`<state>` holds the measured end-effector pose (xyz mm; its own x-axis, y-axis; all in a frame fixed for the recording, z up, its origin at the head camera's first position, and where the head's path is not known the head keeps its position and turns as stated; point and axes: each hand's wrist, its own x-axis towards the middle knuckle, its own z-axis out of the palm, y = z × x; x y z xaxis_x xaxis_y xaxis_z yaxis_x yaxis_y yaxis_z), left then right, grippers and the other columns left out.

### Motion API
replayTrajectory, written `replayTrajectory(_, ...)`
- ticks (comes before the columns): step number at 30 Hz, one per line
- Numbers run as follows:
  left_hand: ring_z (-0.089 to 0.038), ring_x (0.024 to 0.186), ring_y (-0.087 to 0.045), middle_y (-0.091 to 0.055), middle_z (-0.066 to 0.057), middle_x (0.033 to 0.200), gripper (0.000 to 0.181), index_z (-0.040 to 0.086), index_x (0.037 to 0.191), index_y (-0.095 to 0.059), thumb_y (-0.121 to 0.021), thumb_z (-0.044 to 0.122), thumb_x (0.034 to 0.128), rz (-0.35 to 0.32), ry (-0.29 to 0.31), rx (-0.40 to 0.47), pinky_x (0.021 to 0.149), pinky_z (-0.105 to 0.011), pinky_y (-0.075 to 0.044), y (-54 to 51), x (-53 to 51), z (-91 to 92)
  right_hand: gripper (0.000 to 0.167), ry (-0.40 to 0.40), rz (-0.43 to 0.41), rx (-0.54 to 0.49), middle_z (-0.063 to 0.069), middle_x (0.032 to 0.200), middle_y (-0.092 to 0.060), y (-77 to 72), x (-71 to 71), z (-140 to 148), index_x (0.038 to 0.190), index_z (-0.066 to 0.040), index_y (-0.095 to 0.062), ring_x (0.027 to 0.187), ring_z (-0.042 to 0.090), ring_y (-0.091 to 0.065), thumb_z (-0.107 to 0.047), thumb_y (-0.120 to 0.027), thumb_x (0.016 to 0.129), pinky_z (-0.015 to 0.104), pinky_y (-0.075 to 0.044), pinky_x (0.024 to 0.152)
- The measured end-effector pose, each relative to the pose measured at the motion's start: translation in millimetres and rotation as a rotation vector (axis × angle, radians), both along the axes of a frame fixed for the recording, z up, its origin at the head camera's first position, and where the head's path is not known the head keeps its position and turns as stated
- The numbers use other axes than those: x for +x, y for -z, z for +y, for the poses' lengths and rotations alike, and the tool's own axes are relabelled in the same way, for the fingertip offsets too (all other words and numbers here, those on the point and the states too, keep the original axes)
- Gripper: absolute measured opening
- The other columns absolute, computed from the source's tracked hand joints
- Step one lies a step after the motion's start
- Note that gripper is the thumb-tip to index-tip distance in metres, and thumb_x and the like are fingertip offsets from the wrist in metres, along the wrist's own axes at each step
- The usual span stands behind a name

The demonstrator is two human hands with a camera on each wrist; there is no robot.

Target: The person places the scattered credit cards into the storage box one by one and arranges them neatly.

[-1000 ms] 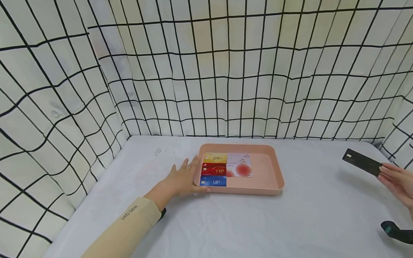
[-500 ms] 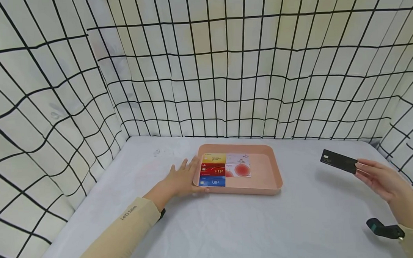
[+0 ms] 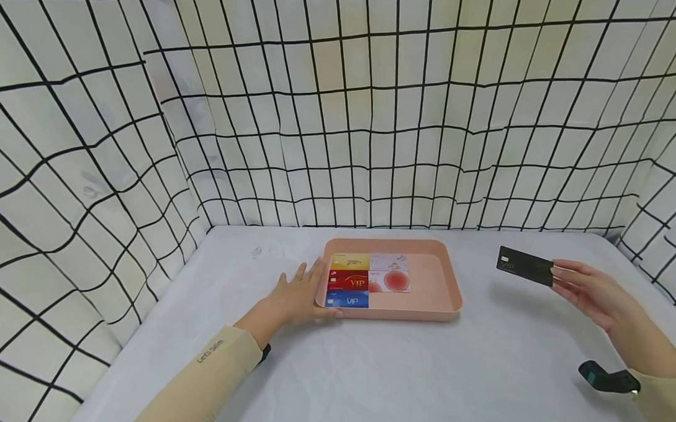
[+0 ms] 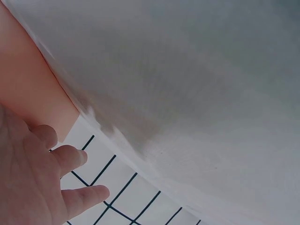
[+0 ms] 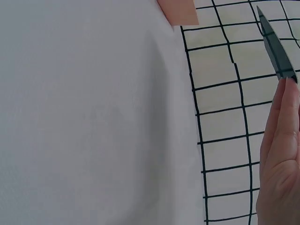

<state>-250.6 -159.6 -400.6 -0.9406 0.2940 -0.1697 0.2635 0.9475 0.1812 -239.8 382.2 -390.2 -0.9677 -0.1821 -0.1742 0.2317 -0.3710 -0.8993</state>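
Observation:
In the head view a shallow pink tray lies on the white table. Inside its left part are a yellow card, a red VIP card, a blue VIP card, a pale floral card and a white card with red circles. My left hand rests with spread fingers against the tray's left edge. Between thumb and fingers, my right hand pinches a black VIP card by its right end. That card is above the table, right of the tray; the right wrist view shows it edge-on.
White walls with a black grid enclose the table at the back and both sides. White cloth covers the tabletop. A black wrist device sticks out from the right sleeve.
My right hand has moved left toward the tray, carrying the black card. My left hand and the cards in the tray have stayed put.

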Motion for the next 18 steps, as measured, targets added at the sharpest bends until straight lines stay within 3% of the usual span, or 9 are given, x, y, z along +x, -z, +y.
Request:
replayTrajectory(6,-0.042,0.155,-0.011,-0.012,-0.01,0.171,0.12,0.009,0.166,-0.009,-0.067,0.074,0.0827,0.001,0.006,-0.019,0.115,-0.073,-0.012,0.9,-0.4,-0.6,0.027,-0.048,0.03,0.012,-0.001,0.101,-0.068,-6.5,-5.6,-18.3,0.1,-0.017,-0.075,0.091,0.011,-0.069,0.0,-0.055,0.105,0.024,-0.058,0.083)
replayTrajectory(18,-0.043,0.154,-0.013,-0.014,-0.011,0.171,0.121,0.009,0.166,-0.01,-0.068,0.074,0.0816,0.01,0.004,-0.004,0.114,-0.074,-0.013,3.0,-1.4,-0.7,0.023,-0.06,0.01,0.092,-0.003,0.102,-0.068,-20.3,-16.2,-59.3,0.1,-0.02,-0.072,0.09,0.011,-0.069,-0.003,-0.058,0.104,0.024,-0.058,0.082)
